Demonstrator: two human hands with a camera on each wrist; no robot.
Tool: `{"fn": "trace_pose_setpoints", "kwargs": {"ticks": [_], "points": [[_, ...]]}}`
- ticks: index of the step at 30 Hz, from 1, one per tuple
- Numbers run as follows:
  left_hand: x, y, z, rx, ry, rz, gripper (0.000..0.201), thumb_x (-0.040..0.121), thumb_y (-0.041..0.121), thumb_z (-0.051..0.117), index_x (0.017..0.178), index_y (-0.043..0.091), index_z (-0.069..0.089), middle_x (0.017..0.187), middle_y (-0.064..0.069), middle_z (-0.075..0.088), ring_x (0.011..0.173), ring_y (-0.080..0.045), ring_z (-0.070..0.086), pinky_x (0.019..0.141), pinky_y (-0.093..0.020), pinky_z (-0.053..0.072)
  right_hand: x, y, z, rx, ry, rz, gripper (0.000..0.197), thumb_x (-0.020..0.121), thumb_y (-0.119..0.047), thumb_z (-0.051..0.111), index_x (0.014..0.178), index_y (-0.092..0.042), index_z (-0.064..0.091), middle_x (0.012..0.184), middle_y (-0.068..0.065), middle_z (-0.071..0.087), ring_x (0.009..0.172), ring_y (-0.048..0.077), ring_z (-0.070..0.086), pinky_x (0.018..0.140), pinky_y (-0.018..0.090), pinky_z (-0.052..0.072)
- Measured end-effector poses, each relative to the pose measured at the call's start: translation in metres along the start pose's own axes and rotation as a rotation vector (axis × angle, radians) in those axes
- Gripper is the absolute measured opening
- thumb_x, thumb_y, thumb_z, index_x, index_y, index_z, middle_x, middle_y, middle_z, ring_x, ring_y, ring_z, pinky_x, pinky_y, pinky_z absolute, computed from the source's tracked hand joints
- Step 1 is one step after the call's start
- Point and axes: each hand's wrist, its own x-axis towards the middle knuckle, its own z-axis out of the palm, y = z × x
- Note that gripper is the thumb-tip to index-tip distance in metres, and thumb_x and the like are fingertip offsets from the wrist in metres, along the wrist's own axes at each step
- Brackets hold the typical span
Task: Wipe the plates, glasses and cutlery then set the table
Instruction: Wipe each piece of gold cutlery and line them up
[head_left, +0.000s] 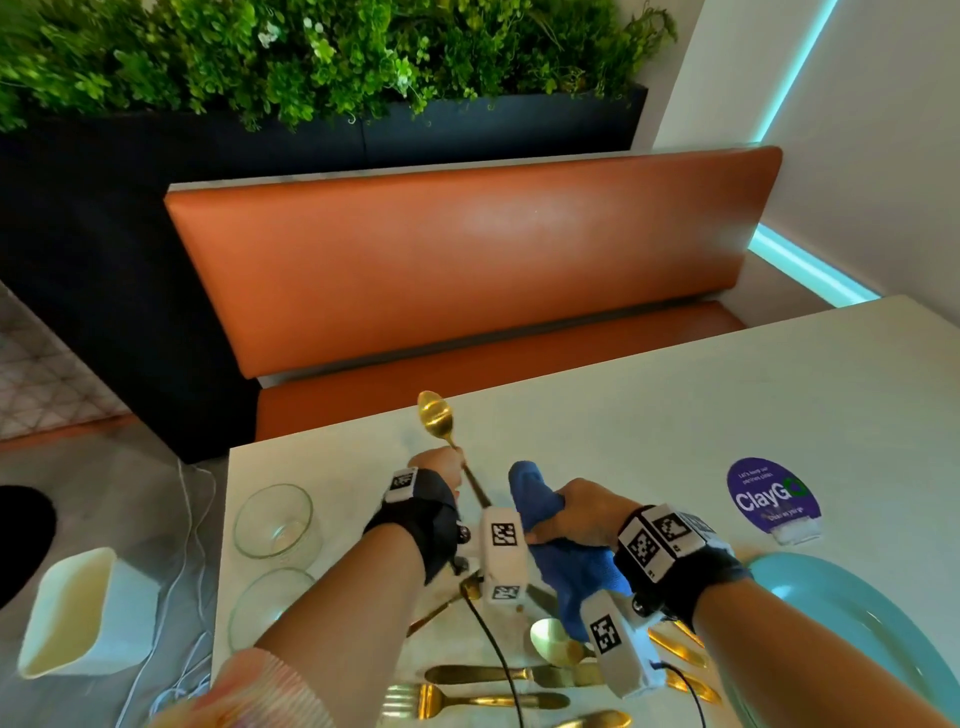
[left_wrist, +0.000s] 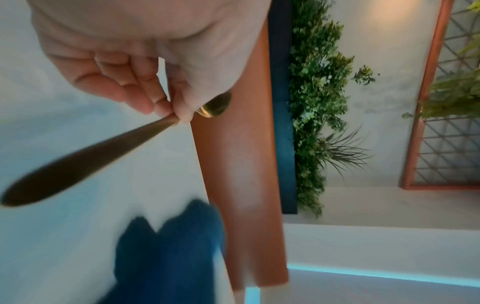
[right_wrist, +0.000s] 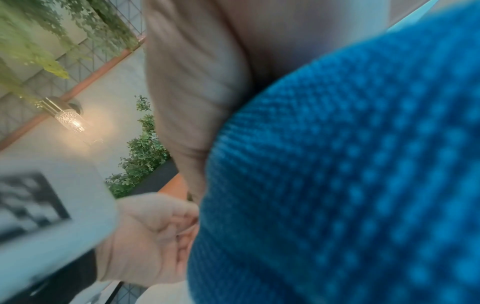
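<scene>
Head view: gold spoon (head_left: 436, 413) pinched in left hand (head_left: 439, 470), bowl uppermost.

Head view: the plate (head_left: 852, 618) is cut off by the right and bottom edges; wrist gear hides parts of the cutlery (head_left: 488, 675) on the desk (head_left: 675, 415). Right wrist view: the cloth (right_wrist: 337, 174) is blurred, hiding the fingers.

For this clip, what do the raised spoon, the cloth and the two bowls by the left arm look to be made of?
Spoon: metal with a polished gold finish, judging by its bright mirror-like glints; plating or solid cannot be told. The left hand pinches its neck.
Cloth: blue woven textile, probably microfibre; the right wrist view shows a dotted, ribbed weave. The right hand grips it.
Bowls: clear glass or clear plastic; the table shows through.
</scene>
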Motion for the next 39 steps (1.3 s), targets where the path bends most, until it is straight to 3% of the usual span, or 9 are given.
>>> {"fn": "trace_pose_setpoints", "kwargs": {"ticks": [6, 10, 14, 17, 19, 24, 28, 34, 39], "points": [[0.034, -0.01, -0.044, 0.437, 0.15, 0.044, 0.03, 0.099, 0.016, 0.042, 0.071, 0.011, 0.053, 0.075, -0.014, 0.054, 0.082, -0.026, 0.047, 0.07, -0.029, 0.041, 0.002, 0.02, -0.019, 0.027, 0.17, 0.061, 0.065, 0.067, -0.042, 0.079, 0.116, -0.01, 0.051, 0.113, 0.007, 0.062, 0.103, 0.023, 0.06, 0.089, 0.033, 0.05], [0.04, -0.023, -0.053, 0.307, 0.14, 0.083, 0.038, 0.095, 0.006, 0.048, 0.131, -0.004, 0.05, 0.136, -0.023, 0.05, 0.094, -0.019, 0.04, 0.063, -0.026, 0.04, 0.002, 0.027, -0.021, 0.151, 0.252, 0.067, 0.063, 0.063, -0.04, 0.082, 0.11, -0.016, 0.047, 0.104, 0.005, 0.063, 0.095, 0.021, 0.061, 0.078, 0.03, 0.049], [0.041, -0.038, -0.054, 0.737, 0.225, 0.155, 0.03, 0.093, 0.007, 0.041, 0.117, 0.006, 0.06, 0.117, -0.016, 0.062, 0.101, -0.028, 0.06, 0.085, -0.028, 0.048, 0.0, 0.034, -0.021, 0.174, 0.251, 0.068, 0.05, 0.062, -0.039, 0.082, 0.095, -0.02, 0.05, 0.088, 0.0, 0.062, 0.082, 0.016, 0.059, 0.063, 0.023, 0.045], [0.031, -0.039, -0.052, 1.072, 0.292, 0.244, 0.03, 0.091, 0.007, 0.037, 0.11, 0.012, 0.06, 0.101, -0.008, 0.06, 0.091, -0.025, 0.06, 0.076, -0.024, 0.046, -0.004, 0.038, -0.02, 0.2, 0.259, 0.059, 0.043, 0.061, -0.038, 0.083, 0.086, -0.024, 0.051, 0.082, -0.003, 0.061, 0.081, 0.017, 0.06, 0.069, 0.026, 0.048], [0.03, -0.039, -0.049, 1.227, 0.34, 0.312, 0.032, 0.091, 0.009, 0.039, 0.118, 0.011, 0.057, 0.111, -0.009, 0.059, 0.1, -0.025, 0.059, 0.08, -0.027, 0.044, -0.011, 0.041, -0.021, 0.21, 0.272, 0.055, 0.039, 0.062, -0.038, 0.082, 0.086, -0.025, 0.055, 0.084, -0.002, 0.064, 0.082, 0.018, 0.062, 0.074, 0.029, 0.049], [0.029, -0.044, -0.051, 1.174, 0.36, 0.243, 0.038, 0.096, 0.019, 0.041, 0.131, 0.006, 0.049, 0.132, -0.014, 0.05, 0.122, -0.029, 0.048, 0.106, -0.036, 0.038, -0.03, 0.047, -0.02, 0.248, 0.299, 0.01, 0.024, 0.069, -0.041, 0.078, 0.083, -0.027, 0.064, 0.087, -0.003, 0.069, 0.087, 0.017, 0.064, 0.083, 0.032, 0.051], [0.015, -0.039, -0.054, 1.031, 0.338, 0.215, 0.035, 0.096, 0.031, 0.043, 0.123, 0.011, 0.053, 0.128, -0.012, 0.053, 0.12, -0.032, 0.045, 0.104, -0.039, 0.034, -0.047, 0.05, -0.017, 0.361, 0.295, -0.015, 0.017, 0.077, -0.042, 0.071, 0.073, -0.027, 0.066, 0.082, -0.003, 0.069, 0.085, 0.02, 0.065, 0.082, 0.032, 0.051], [-0.023, -0.066, -0.035, 1.266, 0.108, 0.261, 0.035, 0.091, 0.031, 0.05, 0.12, 0.012, 0.058, 0.124, -0.008, 0.06, 0.109, -0.024, 0.059, 0.09, -0.029, 0.047, -0.067, 0.052, -0.008, 0.722, 0.223, -0.018, 0.034, 0.089, -0.037, 0.057, 0.089, -0.005, 0.068, 0.096, 0.016, 0.071, 0.08, 0.023, 0.067, 0.072, 0.03, 0.054], [-0.058, -0.099, -0.04, 1.471, 0.135, 0.365, 0.034, 0.096, 0.022, 0.042, 0.128, 0.011, 0.049, 0.132, -0.008, 0.053, 0.122, -0.022, 0.048, 0.102, -0.032, 0.038, -0.086, 0.058, 0.005, 1.058, 0.125, -0.142, 0.036, 0.096, -0.027, 0.046, 0.102, 0.004, 0.063, 0.089, 0.019, 0.071, 0.074, 0.023, 0.069, 0.063, 0.028, 0.054]]}}
